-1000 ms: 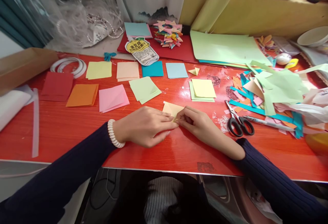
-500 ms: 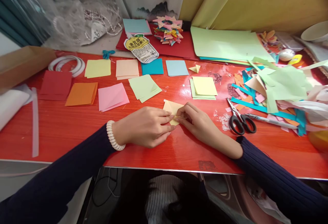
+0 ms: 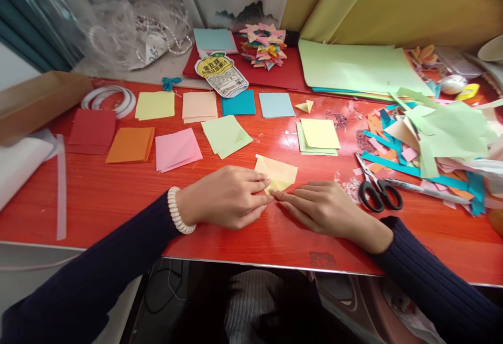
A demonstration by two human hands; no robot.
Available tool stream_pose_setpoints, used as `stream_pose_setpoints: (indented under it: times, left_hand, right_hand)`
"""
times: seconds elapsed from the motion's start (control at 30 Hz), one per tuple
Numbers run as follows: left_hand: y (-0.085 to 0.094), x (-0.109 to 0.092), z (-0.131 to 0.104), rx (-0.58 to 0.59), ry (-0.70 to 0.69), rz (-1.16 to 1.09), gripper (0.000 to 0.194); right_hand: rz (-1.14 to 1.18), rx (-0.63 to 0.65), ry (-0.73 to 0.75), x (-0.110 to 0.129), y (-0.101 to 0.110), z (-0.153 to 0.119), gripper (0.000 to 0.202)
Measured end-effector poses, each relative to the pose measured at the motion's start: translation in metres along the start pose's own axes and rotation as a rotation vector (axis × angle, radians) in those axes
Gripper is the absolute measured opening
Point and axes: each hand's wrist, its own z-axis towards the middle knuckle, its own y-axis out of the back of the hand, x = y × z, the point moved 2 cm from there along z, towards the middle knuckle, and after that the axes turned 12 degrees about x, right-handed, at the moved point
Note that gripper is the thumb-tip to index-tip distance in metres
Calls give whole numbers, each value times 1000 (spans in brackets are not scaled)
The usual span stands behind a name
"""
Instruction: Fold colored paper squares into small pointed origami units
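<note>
A pale yellow paper [image 3: 280, 172], partly folded, lies on the red table [image 3: 236, 244] in front of me. My left hand [image 3: 226, 197] rests flat at its left side, fingertips on the lower left part of the paper; a cream coiled band circles the wrist. Stretched toward the paper from the right, my right hand [image 3: 326, 207] touches its lower corner with the index fingertip. The fingertips of both hands nearly meet there. Part of the paper's lower edge is hidden by the fingers. A small folded yellow piece [image 3: 305, 106] sits farther back.
Square paper stacks in several colours, such as pink [image 3: 178, 149], orange [image 3: 130, 144] and light green [image 3: 227, 135], lie beyond my hands. At right are black-handled scissors [image 3: 379, 191], a pen [image 3: 424, 190] and paper scraps [image 3: 451, 129]. A layered paper ornament [image 3: 264, 50] stands at the back.
My right hand has loosened its pinch on the paper and moved right, its fingers now stretched out. More of the paper shows, lying flatter. The whole view has shifted slightly.
</note>
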Motion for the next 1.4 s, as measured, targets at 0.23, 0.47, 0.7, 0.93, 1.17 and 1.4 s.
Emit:
stream_pose_setpoints:
  times: [0.23, 0.47, 0.7, 0.93, 1.17, 1.4]
  left_hand:
    - [0, 0, -2, 22, 8, -16, 29]
    - [1, 3, -1, 15, 17, -55, 28]
    - [5, 10, 0, -1, 15, -241, 25]
    - [4, 17, 0, -69, 66, -120, 26]
    - [1, 17, -2, -54, 50, -93, 22]
    - [0, 16, -2, 17, 52, -79, 25]
  right_hand:
    - [41, 76, -22, -10, 3, -2, 27]
    - [-100, -3, -182, -31, 11, -11, 24]
    - [39, 63, -171, -42, 7, -7, 39]
    - [233, 89, -56, -33, 10, -6, 33]
    - [51, 27, 50, -31, 11, -9, 27]
    - [-75, 42, 161, -23, 11, -8, 24]
